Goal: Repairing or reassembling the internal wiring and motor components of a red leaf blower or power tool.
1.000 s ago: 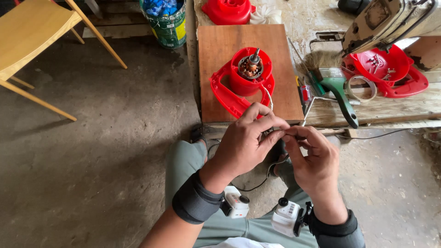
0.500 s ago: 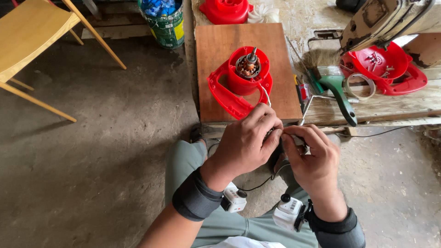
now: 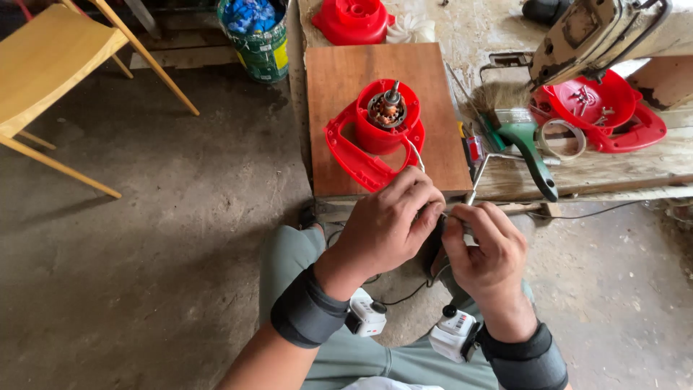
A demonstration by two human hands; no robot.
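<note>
My left hand and my right hand meet fingertip to fingertip above my lap, just in front of the bench edge. My left hand's fingers are closed on a white wire that runs down from a red motor housing. The housing stands on a brown wooden board, its copper-wound motor core showing on top. My right hand pinches the lower end of a thin metal tool whose shaft rises toward the bench. The wire's tip is hidden between my fingers. Both wrists wear black bands with small white devices.
On the bench to the right lie a green-handled brush, a roll of tape, a red cover holding screws and a beige machine body. A yellow wooden chair stands left; a green bucket and a red part sit at the back.
My fingertips have drawn closer together around the wire. Both hands stay in front of the bench edge, and the view has shifted only slightly.
</note>
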